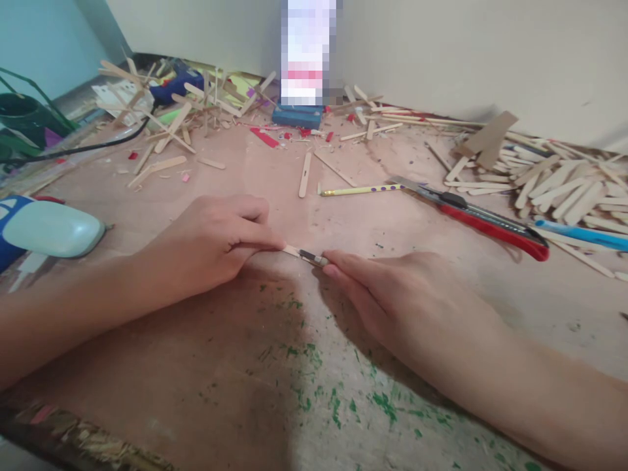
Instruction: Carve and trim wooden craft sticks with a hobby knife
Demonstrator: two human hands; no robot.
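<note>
My left hand [220, 239] is closed in a pinch on the left end of a short wooden craft stick [292, 250], low over the table. From the other side, my right hand [397, 281] pinches a small dark piece with a pale end [310, 256], which lies along the stick. Fingertips cover much of both, so the exact kind of the dark piece is unclear. Beyond my hands, a loose craft stick with a dark slot [305, 174] lies near a yellow pencil [360, 190]. A red-and-black utility knife [471, 212] rests with its blade out at the right.
Many craft sticks [564, 186] are heaped at the right, beside a blue pen [581, 234]. Joined sticks [176, 124] stand at the back left. A phone screen [304, 52] rises from a blue block [297, 115]. A pale rounded device [53, 227] sits at the left.
</note>
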